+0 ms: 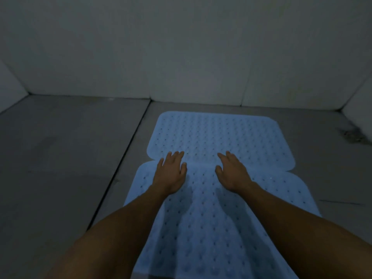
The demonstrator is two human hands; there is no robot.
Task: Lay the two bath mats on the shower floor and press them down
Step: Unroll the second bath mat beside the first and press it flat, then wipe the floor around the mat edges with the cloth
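Two pale blue dotted bath mats lie flat on the grey shower floor, end to end. The far mat (219, 135) reaches almost to the back wall. The near mat (209, 218) runs toward me, its far edge overlapping or meeting the far mat. My left hand (171, 173) lies palm down with straight fingers across that seam, on the left side. My right hand (233, 171) lies the same way on the right side of the seam. Both forearms stretch over the near mat and hide parts of it.
Grey floor tiles (60, 158) extend to the left of the mats, split by a dark grout line (120, 164). Pale tiled walls (181, 47) close the back and both sides. A dark stain or drain patch (351, 133) sits at the far right corner.
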